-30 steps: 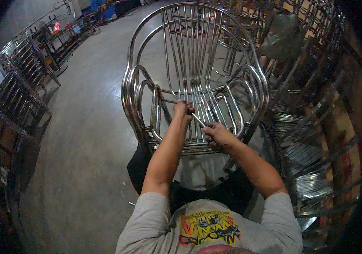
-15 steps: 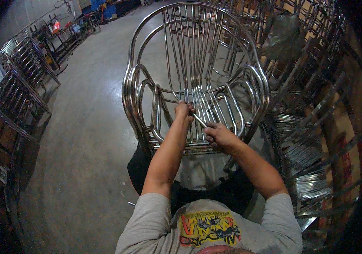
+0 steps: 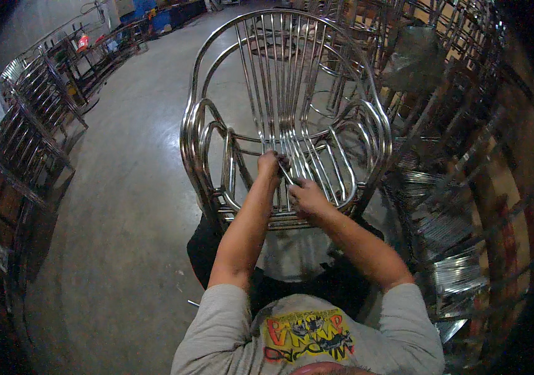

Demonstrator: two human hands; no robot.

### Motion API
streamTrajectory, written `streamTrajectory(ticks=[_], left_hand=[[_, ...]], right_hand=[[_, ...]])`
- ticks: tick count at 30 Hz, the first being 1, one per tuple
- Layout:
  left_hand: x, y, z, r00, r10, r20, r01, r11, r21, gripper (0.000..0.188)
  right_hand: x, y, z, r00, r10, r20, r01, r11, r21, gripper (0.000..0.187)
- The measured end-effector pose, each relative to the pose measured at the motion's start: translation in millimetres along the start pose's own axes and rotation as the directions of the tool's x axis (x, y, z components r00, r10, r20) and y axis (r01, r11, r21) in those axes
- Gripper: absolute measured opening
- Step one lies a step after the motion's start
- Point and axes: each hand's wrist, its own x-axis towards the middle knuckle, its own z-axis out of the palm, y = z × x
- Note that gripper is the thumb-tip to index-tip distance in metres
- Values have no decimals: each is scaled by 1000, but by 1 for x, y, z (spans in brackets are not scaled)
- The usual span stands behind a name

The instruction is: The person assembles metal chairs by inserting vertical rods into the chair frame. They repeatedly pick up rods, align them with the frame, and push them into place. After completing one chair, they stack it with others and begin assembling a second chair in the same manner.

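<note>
A shiny tubular metal chair with a tall arched back and curved armrests stands in front of me, facing me. Above its slatted seat, my left hand is closed around the far end of a slim metal rod. My right hand, closed too, grips the same rod nearer to me and to the right. Only a short stretch of the rod shows between the two fists. Fingers hide both of its ends, and whether it touches the seat bars I cannot tell.
Stacked metal chair frames stand along the left wall. On the right are bundles of metal rods, more tubular frames and a greenish plastic bag. A thin metal tube pokes out beside my left sleeve.
My right hand has slid left along the rod, closer to my left hand, so less of the rod shows between them. My left hand stays nearly in place.
</note>
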Motion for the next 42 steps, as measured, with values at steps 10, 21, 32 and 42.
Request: streamTrajectory(ticks=[10, 21, 32, 42], left_hand=[[-72, 70, -41, 969, 234, 78, -159, 348, 924, 38], [-29, 49, -59, 902, 429, 51, -211, 335, 918, 30], [-22, 49, -43, 837, 502, 218, -162, -152, 975, 24], [-23, 43, -37, 880, 434, 194, -79, -269, 960, 21]], right_hand=[[-21, -27, 66, 940, -311, 138, 328, 720, -612, 32], [-72, 33, 33, 681, -719, 140, 440, 249, -863, 43], [-74, 33, 32, 662, -741, 115, 465, 286, -838, 42], [-70, 34, 27, 645, -753, 131, 491, 278, -826, 40]])
